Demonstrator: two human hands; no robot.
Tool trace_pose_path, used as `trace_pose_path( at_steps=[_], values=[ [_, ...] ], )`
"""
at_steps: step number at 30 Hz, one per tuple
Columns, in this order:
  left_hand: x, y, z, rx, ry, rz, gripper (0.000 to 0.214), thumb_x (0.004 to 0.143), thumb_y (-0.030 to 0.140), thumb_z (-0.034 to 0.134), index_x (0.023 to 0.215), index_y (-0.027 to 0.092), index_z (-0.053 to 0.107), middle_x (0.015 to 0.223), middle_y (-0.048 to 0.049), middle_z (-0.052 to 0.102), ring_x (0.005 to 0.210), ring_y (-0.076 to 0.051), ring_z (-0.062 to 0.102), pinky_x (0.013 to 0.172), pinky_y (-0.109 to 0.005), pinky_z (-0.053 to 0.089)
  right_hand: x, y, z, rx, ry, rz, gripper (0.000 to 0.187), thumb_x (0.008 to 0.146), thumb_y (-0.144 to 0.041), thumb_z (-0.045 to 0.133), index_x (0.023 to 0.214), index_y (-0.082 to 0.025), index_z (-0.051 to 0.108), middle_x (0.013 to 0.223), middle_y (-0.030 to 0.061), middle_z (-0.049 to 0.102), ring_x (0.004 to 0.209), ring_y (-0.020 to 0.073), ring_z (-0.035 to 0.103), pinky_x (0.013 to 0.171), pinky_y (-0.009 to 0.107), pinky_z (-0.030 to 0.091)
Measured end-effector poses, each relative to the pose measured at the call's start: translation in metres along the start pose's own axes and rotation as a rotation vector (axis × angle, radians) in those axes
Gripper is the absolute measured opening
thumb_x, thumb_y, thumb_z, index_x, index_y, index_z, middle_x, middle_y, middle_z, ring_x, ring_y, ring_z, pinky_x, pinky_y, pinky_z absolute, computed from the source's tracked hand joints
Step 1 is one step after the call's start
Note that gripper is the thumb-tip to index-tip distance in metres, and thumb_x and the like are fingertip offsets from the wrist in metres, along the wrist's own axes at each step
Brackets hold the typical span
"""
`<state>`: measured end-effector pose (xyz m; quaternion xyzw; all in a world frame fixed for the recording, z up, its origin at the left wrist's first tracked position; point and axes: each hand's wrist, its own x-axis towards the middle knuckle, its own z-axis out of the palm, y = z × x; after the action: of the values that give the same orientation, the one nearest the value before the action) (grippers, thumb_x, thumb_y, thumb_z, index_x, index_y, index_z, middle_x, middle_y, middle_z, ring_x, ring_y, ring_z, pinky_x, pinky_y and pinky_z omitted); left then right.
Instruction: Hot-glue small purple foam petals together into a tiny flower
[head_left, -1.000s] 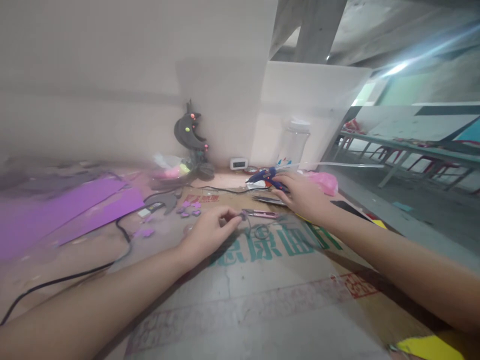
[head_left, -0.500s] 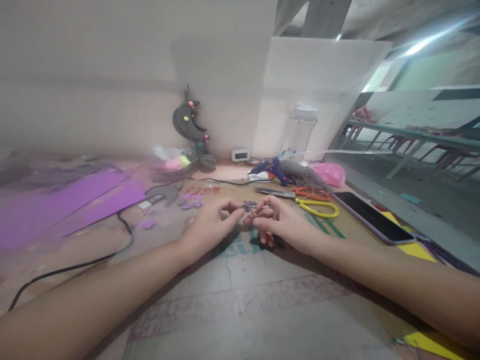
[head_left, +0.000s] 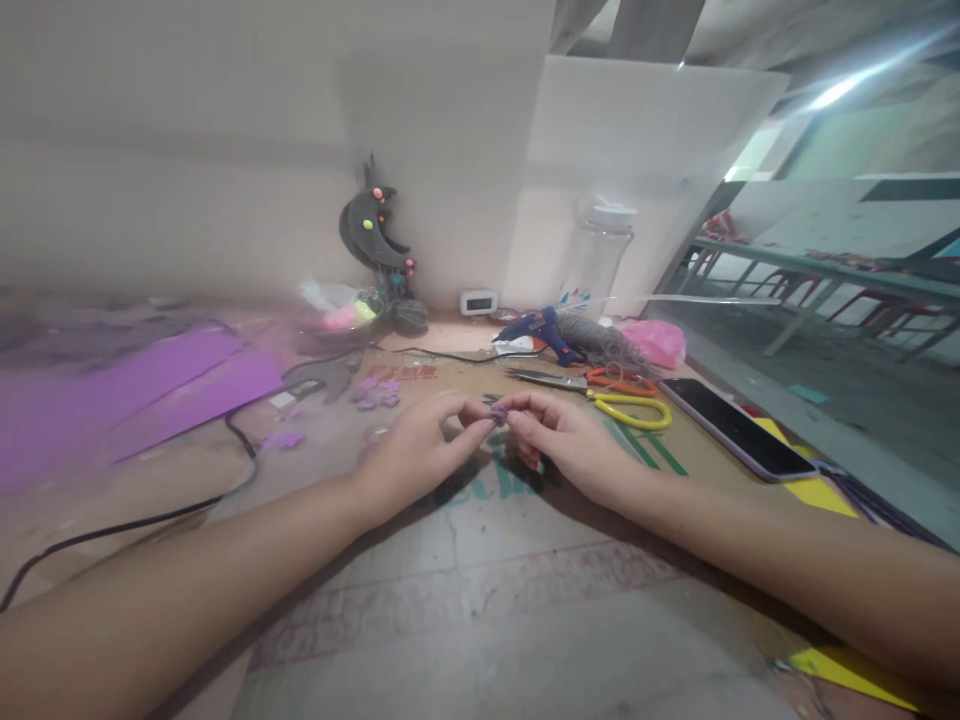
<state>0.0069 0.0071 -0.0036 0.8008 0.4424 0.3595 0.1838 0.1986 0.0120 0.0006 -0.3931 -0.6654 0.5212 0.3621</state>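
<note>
Over the cardboard sheet (head_left: 465, 620), my left hand (head_left: 424, 445) pinches a small dark purple-grey piece (head_left: 498, 414) between thumb and forefinger. My right hand (head_left: 570, 440) is closed on the same piece from the other side, fingertips nearly touching those of the left. Its exact kind is too small and blurred to tell. Small purple cut-out shapes (head_left: 376, 393) lie to the left, beyond my left hand. Scissors with yellow and orange handles (head_left: 628, 408) rest beyond my right hand.
A blue glue gun (head_left: 551, 330), grey yarn (head_left: 600, 342) and a clear bottle (head_left: 598, 255) stand at the back. A phone (head_left: 739, 430) lies right. Purple sheets (head_left: 187, 400) and a black cable (head_left: 135, 525) are left. A dark crescent ornament (head_left: 367, 230) stands by the wall.
My right hand's fingers have drawn in to the left hand's fingertips and closed on the small piece. The view has shifted slightly.
</note>
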Motion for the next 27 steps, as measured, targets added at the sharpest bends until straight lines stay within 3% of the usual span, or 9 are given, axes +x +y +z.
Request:
trace_pose_path(
  at_steps=[9, 15, 27],
  values=[
    [0.0002, -0.0007, 0.0012, -0.036, -0.035, 0.017, 0.019, 0.088, 0.035, 0.053, 0.083, 0.021, 0.064, 0.086, 0.0006, 0.069, 0.085, -0.016, 0.063, 0.081, -0.027, 0.046, 0.0005, 0.0003, 0.003, 0.071, 0.035, 0.037, 0.029, 0.076, -0.043, 0.066, 0.085, -0.018, 0.052, 0.054, -0.0081, 0.046, 0.045, 0.007, 0.041, 0.044, 0.021, 0.03],
    [0.0031, 0.0003, -0.0001, -0.157, -0.053, -0.12, 0.022, 0.083, 0.037, 0.058, 0.094, 0.02, 0.065, 0.09, -0.0009, 0.07, 0.084, -0.017, 0.064, 0.078, -0.028, 0.049, 0.0003, -0.0005, 0.0022, -0.014, 0.075, -0.002, 0.021, 0.081, -0.037, 0.061, 0.085, -0.018, 0.052, 0.058, -0.0079, 0.047, 0.045, 0.0056, 0.04, 0.044, 0.02, 0.03],
    [0.0026, 0.0043, -0.0018, -0.211, -0.107, -0.153, 0.021, 0.084, 0.033, 0.052, 0.092, 0.019, 0.065, 0.088, -0.0024, 0.07, 0.083, -0.018, 0.063, 0.079, -0.03, 0.048, 0.0007, 0.0062, 0.0027, -0.135, 0.062, -0.052, 0.018, 0.083, -0.035, 0.058, 0.086, -0.018, 0.053, 0.063, -0.006, 0.049, 0.051, 0.007, 0.043, 0.048, 0.021, 0.034]
  ],
)
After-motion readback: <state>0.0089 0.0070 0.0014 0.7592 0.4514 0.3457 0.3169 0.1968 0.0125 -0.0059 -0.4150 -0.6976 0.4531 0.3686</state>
